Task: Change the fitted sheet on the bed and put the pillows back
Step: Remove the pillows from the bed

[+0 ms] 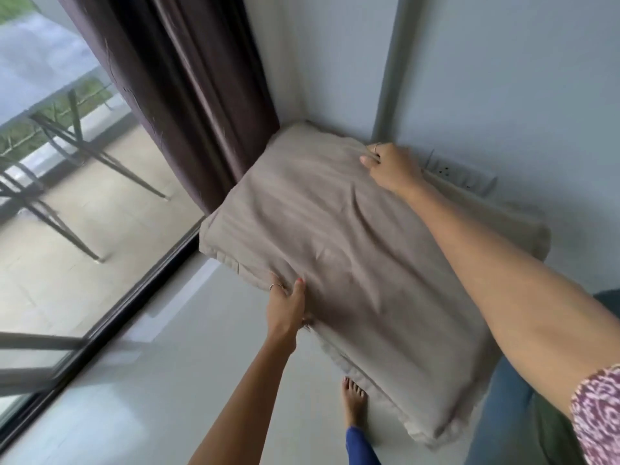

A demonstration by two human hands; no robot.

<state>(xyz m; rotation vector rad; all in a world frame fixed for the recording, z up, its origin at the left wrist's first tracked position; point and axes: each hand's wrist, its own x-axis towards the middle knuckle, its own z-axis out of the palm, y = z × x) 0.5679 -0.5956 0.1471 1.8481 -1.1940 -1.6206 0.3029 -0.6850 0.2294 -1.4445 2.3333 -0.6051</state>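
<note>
A: Left hand?
B: Gripping the near long edge of the beige pillow. Thumb on top, pressed into the fabric; fingers curled under the edge, mostly hidden. One ring visible on a finger.

A: Right hand?
B: Gripping the far edge of the same pillow, close to the wall. Fingers curled into bunched fabric, thumb on the near side. One ring here too.

A: Pillow position?
B: Held up off the floor between both hands, flat side up, in the room corner. Far left corner just beside the dark curtain; far edge near the wall. Contact with the wall: cannot tell. Case wrinkled, flanged border visible along the near edge.

A: Counts?
B: Pillows: one. Hands: two, both on it. Bare foot: one, flat on the floor below the pillow's near edge, with a blue trouser leg above it. Wall socket plate: one, right of the right hand, partly covered by the pillow. Chairs beyond the glass door: blurred, count uncertain.

A: Arm pose?
B: Left forearm rising from the bottom centre, bare, fairly straight, wrist slightly bent toward the pillow. Right arm extended across the pillow top from the lower right, nearly straight, patterned short sleeve at the frame edge.

A: Bed?
B: Only a blue and dark green patch at the lower right; not identifiable as bedding.
</note>
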